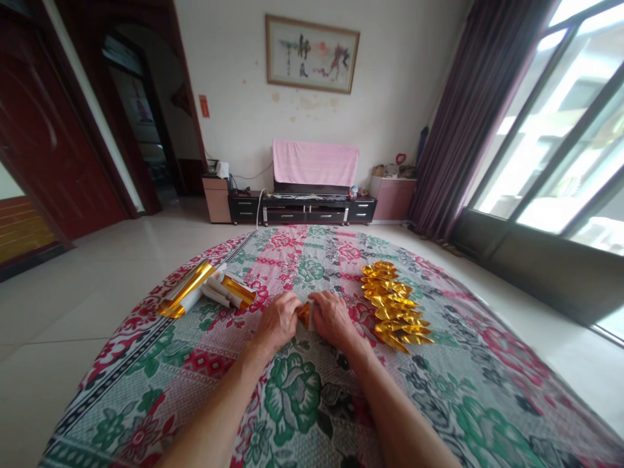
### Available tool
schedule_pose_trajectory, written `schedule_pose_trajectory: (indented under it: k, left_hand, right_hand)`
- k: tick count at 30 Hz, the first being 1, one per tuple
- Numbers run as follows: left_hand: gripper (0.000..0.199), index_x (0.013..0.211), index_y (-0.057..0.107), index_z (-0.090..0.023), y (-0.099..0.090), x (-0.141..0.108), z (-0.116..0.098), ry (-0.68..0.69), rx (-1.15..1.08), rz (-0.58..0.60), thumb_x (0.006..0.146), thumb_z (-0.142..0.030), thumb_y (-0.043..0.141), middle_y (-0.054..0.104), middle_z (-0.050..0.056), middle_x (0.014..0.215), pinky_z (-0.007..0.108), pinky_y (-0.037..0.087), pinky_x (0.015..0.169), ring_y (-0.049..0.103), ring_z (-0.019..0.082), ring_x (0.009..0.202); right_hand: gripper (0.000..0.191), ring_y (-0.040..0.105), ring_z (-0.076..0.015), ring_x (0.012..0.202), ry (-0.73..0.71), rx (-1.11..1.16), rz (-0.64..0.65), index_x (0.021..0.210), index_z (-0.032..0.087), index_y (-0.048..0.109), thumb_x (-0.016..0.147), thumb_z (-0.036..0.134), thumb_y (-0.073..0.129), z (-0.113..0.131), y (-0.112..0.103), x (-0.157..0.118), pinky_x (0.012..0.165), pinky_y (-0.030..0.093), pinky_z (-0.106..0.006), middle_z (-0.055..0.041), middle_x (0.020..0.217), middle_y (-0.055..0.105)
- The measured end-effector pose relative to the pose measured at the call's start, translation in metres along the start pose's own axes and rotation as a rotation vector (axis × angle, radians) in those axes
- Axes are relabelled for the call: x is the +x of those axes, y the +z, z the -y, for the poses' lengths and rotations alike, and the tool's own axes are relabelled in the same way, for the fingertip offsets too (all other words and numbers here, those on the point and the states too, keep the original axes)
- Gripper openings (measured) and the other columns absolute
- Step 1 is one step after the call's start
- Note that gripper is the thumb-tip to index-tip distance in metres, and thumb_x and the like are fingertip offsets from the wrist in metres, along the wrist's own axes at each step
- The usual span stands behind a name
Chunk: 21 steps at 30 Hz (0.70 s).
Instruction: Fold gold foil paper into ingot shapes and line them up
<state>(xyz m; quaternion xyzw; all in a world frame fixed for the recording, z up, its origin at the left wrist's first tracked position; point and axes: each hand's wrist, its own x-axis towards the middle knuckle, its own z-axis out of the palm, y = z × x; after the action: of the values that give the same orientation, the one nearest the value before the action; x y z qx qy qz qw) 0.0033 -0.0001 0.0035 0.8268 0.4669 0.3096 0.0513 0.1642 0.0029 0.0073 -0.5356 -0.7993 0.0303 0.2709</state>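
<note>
Between my two hands, at the middle of the floral-covered table, is a small piece of gold foil paper (304, 314) with a white side showing on its right. My left hand (281, 320) has its fingers closed on the paper's left end. From the other side, my right hand (333, 318) grips the right part, its fingers bent over the paper. The fingers cover much of the piece. To the right lies a row of folded gold paper pieces (392, 302), pointed at their ends. Rolled gold and white paper sheets (190, 289) rest to the left of my hands.
A flowered cloth (234, 390) covers the rounded table. Beyond it, a low black TV cabinet (305, 213) stands against the wall, with a pink cloth (316, 162) over the screen. Purple curtains (478, 117) and a window are on the right, a red door (49, 123) on the left.
</note>
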Motion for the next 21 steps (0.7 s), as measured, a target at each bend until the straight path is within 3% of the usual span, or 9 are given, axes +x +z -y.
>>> schedule_pose_trajectory:
  k: [5, 10, 15, 21]
  left_hand:
    - [0.019, 0.083, 0.061, -0.018, 0.0005, 0.0014, 0.0027, 0.006, 0.001, 0.001, 0.077, -0.008, 0.046, 0.058, 0.005, 0.088, 0.029, 0.044, 0.081, 0.054, 0.017, 0.087]
    - [0.02, 0.078, 0.064, -0.019, 0.0005, 0.0014, 0.0029, 0.056, 0.002, 0.043, 0.079, -0.01, 0.046, 0.06, 0.004, 0.085, 0.03, 0.042, 0.084, 0.053, 0.017, 0.089]
    - [0.018, 0.083, 0.063, -0.018, 0.001, 0.0008, 0.003, 0.02, 0.002, 0.013, 0.078, -0.01, 0.047, 0.06, 0.004, 0.084, 0.028, 0.043, 0.079, 0.054, 0.016, 0.085]
    - [0.014, 0.081, 0.06, -0.018, 0.002, 0.0009, 0.0038, -0.003, 0.012, 0.016, 0.077, -0.011, 0.048, 0.058, 0.003, 0.083, 0.028, 0.042, 0.078, 0.053, 0.016, 0.084]
  right_hand:
    - [0.029, 0.053, -0.0177, 0.085, 0.04, 0.025, 0.023, 0.099, 0.024, 0.063, 0.075, 0.017, 0.048, -0.0005, 0.0023, 0.0, 0.078, 0.036, -0.028, -0.0052, 0.09, 0.058]
    - [0.034, 0.049, -0.0187, 0.097, -0.037, 0.058, 0.012, 0.104, 0.026, 0.061, 0.073, 0.015, 0.05, -0.0002, 0.0026, -0.0015, 0.084, 0.033, -0.031, -0.0034, 0.109, 0.056]
    - [0.024, 0.049, -0.0173, 0.096, -0.103, 0.08, 0.03, 0.091, 0.024, 0.064, 0.076, 0.014, 0.048, 0.0007, 0.0014, -0.0013, 0.085, 0.031, -0.032, -0.0013, 0.099, 0.06]
    - [0.022, 0.052, -0.015, 0.086, -0.058, 0.081, 0.051, 0.087, 0.023, 0.067, 0.078, 0.016, 0.048, 0.0033, -0.0032, 0.0001, 0.08, 0.035, -0.027, -0.002, 0.086, 0.061]
